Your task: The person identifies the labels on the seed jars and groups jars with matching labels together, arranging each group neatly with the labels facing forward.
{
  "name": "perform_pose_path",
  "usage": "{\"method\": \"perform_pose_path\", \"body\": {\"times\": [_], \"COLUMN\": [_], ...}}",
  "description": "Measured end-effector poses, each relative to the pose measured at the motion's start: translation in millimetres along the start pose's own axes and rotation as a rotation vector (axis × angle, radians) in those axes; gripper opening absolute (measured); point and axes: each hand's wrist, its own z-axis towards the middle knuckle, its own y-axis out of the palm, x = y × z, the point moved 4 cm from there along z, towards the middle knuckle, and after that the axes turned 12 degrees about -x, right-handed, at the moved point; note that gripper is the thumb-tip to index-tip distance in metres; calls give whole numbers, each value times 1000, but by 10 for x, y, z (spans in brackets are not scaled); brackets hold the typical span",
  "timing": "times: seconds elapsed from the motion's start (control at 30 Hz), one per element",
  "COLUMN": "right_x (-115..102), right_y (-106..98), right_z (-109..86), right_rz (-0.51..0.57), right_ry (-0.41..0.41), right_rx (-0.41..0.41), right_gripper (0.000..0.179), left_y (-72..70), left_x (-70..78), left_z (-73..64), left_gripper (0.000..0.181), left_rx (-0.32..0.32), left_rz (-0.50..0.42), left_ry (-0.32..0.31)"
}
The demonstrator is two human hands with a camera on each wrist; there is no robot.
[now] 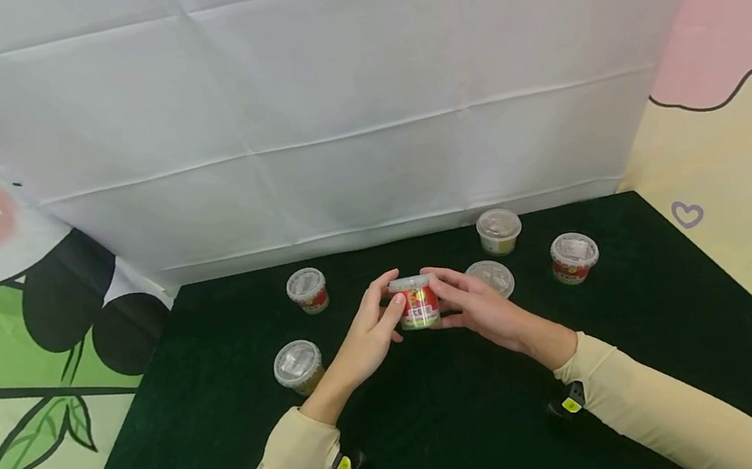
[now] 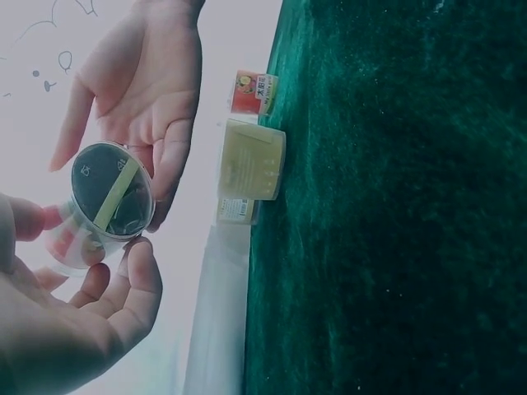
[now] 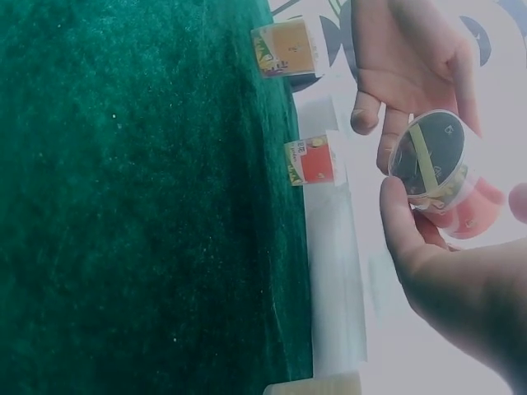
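Observation:
A small clear plastic tub (image 1: 420,309) with a red label and a translucent lid is held up above the table between both hands. My left hand (image 1: 362,346) grips its left side, thumb on the front of the label. On the opposite side my right hand (image 1: 486,315) holds the tub between thumb and fingers. The left wrist view shows the tub's dark round base (image 2: 113,191) with a pale yellow-green strip across it. That same base (image 3: 428,156) is seen from the other side in the right wrist view, tilted toward the camera. Its contents cannot be made out.
Lidded tubs stand around on the dark green cloth (image 1: 442,435): two at left (image 1: 307,289) and front left (image 1: 299,367), others at back right (image 1: 500,232), right (image 1: 575,257) and partly behind the right hand (image 1: 492,276). A white fabric wall (image 1: 368,179) rises behind.

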Motion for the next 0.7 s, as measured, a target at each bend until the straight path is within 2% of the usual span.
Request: {"method": "perform_pose_path", "body": {"times": [0.23,0.7], "right_x": [-16,18], "right_y": [2,-2], "right_z": [-2,11], "right_rz": [6,20], "right_ry": [1,35], "right_rx": [5,45], "right_gripper": [66,59], "left_y": [-14,-22], "left_x": [5,6], "left_z": [8,-24], "left_gripper": [52,54], "left_rx": [15,0], "left_rz": [23,9], "left_ry": [0,-36]}}
